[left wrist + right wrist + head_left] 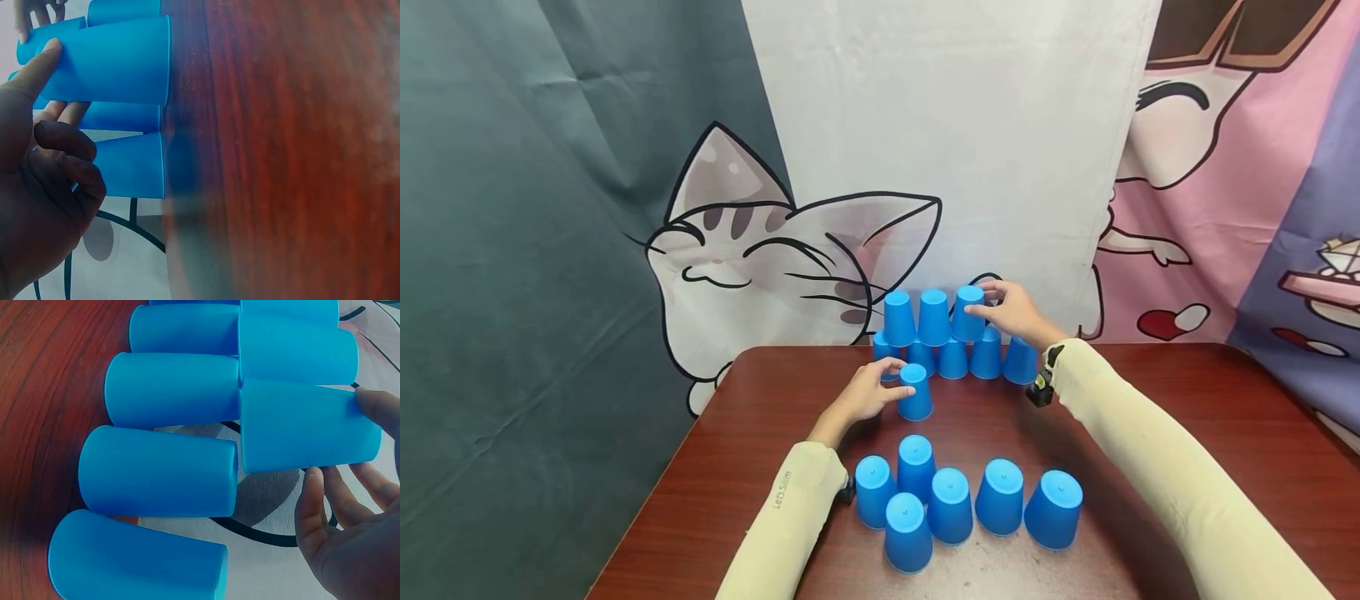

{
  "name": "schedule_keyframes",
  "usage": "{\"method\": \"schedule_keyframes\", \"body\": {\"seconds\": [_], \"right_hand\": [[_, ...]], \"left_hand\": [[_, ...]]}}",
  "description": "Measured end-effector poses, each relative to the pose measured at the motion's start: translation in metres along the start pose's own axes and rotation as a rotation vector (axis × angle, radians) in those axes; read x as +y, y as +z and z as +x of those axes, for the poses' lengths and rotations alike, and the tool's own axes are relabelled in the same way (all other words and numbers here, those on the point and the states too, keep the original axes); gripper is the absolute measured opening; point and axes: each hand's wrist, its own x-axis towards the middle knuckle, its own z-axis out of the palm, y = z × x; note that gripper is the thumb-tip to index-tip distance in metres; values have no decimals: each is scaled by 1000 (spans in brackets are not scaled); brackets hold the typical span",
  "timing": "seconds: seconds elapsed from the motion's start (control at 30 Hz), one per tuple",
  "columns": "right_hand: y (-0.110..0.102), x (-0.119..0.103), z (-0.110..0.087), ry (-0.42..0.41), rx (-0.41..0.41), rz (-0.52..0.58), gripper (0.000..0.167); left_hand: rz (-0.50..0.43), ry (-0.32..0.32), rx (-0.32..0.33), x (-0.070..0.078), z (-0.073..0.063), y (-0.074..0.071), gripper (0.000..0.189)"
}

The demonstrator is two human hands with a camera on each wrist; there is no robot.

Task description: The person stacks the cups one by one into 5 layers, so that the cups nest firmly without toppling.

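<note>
- Nearest: right sleeve (1180,492) and left sleeve (782,517), cream, running forward to the hands (lettering on the left one).
- Between the forearms, closer in than either hand: six near cups (907,533), blue, mouth down. Four bunched just right of the left forearm; two more side by side, farther right.
- Left hand (867,392): pinching the lone cup (916,396), thumb on its side, fingers round behind. Cup mouth down, beyond the near cups and in front of the stack; cannot tell whether its rim touches the table (760,433).
- Right hand (1011,312): farther out and higher, pinching the top cup (967,315) between thumb and fingers. Rim at the bases of two cups below, straddling them (whether it bears its full weight there, cannot tell).
- Left of the right hand, level with it: two upper cups (933,318) next to the pinched one.
- Beneath these: five lower cups (986,354) in a row, the end one below the right hand.
- Beyond both hands: backdrop (1000,125), printed with a cat (715,267).
</note>
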Motion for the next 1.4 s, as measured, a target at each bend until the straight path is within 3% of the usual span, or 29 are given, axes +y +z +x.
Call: {"method": "schedule_keyframes", "body": {"seconds": [0.4,0.67,0.8,1.03,1.17,1.3,1.4], "right_hand": [[0,8,-3,-25,-5,2,61],[-14,14,-29,-14,36,38,58],[-23,13,-47,-2,58,53,54],[-19,17,-72,-54,-36,44,47],[-15,27,-83,-71,-51,55,46],[-10,32,-89,-99,-72,55,46],[-8,33,-96,-113,-98,47,45]], "left_hand": [[9,-10,8,3,-1,2,55],[121,-59,-13,0,-6,4,55],[96,-62,-23,-1,-9,-2,49],[25,-70,-20,-3,-14,-15,46],[48,-53,-86,4,-18,-19,51],[100,-93,-85,12,-27,-28,52],[87,-111,-85,17,-33,-33,51]]}}
